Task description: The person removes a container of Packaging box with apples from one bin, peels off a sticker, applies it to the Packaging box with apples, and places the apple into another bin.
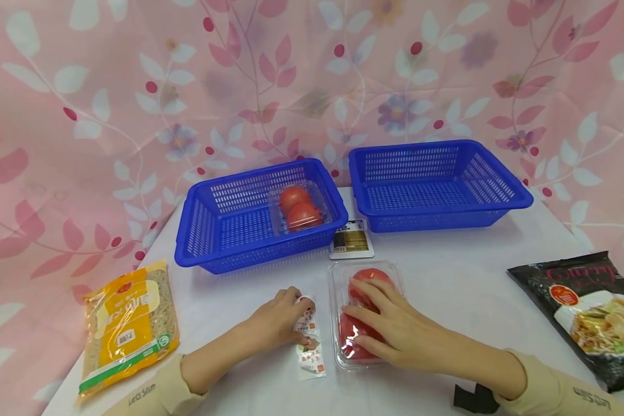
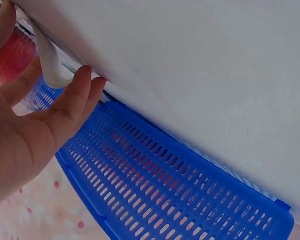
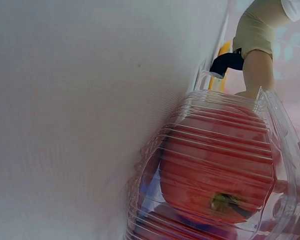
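Observation:
My left hand point(image 1: 278, 322) pinches a white strip of printed sachets point(image 1: 310, 361) lying along the table, left of a clear clamshell box point(image 1: 335, 352). In the left wrist view the strip point(image 2: 51, 65) bends up between thumb and fingers. My right hand point(image 1: 403, 329) rests on the box lid with its fingers spread. Red tomatoes point(image 1: 349, 348) sit inside; the right wrist view shows one tomato point(image 3: 217, 170) with its green stem end through the ribbed plastic. My right thumb is hidden in the head view.
A left blue basket point(image 1: 270, 249) holds another tomato box point(image 1: 296, 208); a right blue basket point(image 1: 442, 219) stands beside it. A flat packet point(image 1: 352, 240) lies between them. A yellow bag point(image 1: 127, 329) is left, a black noodle bag point(image 1: 587, 312) right.

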Motion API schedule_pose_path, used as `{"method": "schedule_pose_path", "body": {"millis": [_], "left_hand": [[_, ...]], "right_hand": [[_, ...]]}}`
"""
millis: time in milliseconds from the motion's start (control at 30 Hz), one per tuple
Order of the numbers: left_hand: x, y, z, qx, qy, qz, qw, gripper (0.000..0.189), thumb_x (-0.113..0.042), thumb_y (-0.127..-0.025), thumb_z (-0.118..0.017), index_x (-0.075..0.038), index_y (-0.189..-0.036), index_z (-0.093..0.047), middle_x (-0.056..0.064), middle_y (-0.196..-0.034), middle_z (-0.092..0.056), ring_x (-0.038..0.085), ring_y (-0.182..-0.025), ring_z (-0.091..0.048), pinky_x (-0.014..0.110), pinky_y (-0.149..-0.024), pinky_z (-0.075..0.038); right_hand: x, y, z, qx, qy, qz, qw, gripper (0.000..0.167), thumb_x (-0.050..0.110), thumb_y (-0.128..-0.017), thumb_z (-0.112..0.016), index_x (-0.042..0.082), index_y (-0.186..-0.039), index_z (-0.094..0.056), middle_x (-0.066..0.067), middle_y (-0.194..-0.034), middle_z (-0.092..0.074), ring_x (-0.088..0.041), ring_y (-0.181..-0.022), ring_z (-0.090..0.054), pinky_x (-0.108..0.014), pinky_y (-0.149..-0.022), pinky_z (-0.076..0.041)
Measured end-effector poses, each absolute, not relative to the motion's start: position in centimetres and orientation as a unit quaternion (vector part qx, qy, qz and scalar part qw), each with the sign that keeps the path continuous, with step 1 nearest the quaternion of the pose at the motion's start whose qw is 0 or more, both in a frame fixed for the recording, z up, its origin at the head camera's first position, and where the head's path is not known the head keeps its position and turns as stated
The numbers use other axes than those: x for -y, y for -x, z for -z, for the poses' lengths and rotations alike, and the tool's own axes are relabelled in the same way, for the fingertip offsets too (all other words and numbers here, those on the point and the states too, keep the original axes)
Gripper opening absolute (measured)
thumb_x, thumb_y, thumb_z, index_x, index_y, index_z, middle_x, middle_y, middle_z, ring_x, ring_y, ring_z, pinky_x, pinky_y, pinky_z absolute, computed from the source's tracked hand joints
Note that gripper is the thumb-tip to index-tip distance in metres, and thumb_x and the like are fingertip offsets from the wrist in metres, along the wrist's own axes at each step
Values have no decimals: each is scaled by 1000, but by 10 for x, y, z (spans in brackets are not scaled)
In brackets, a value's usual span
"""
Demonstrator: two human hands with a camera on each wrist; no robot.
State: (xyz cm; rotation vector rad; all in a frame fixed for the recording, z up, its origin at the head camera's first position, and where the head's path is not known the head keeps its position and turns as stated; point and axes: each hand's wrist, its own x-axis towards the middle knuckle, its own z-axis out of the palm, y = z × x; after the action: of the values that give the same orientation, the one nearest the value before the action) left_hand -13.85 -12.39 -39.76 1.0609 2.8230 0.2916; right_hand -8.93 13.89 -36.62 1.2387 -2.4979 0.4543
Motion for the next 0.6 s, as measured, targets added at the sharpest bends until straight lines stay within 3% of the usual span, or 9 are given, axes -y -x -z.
{"method": "schedule_pose_path", "body": {"millis": [133, 333, 400, 600], "left_hand": [[126, 138, 397, -925, -355, -121, 52, 53, -41, -65, -78, -18, -109, -58, 11, -113, -46, 23, -96, -51, 36, -71, -51], [126, 139, 398, -901, -415, -123, 0, 37, -18, -73, -78, -15, -106, -63, 4, -108, -47, 14, -78, -55, 22, -62, -49], [123, 139, 398, -893, -436, -108, -10, 34, -19, -75, -75, -13, -106, -64, 4, -107, -49, 14, -74, -56, 21, -60, -49], [116, 139, 398, -895, -443, -52, 17, 51, -42, -79, -68, -13, -119, -56, 12, -125, -50, 24, -101, -54, 32, -75, -51]], "right_hand": [[-139, 89, 366, 872, -436, -162, 154, 40, 41, -92, -49, 14, -120, -59, -15, -138, -36, -31, -125, -30, -49, -91, -42], [-139, 89, 365, 873, -436, -158, 149, 41, 43, -92, -48, 14, -121, -58, -14, -138, -35, -29, -125, -29, -50, -92, -41], [-139, 89, 365, 871, -438, -160, 154, 41, 42, -92, -48, 14, -121, -58, -14, -138, -35, -29, -125, -29, -50, -92, -41], [-138, 89, 367, 866, -443, -160, 168, 41, 42, -93, -46, 14, -120, -59, -14, -138, -35, -31, -124, -31, -52, -92, -40]]}}
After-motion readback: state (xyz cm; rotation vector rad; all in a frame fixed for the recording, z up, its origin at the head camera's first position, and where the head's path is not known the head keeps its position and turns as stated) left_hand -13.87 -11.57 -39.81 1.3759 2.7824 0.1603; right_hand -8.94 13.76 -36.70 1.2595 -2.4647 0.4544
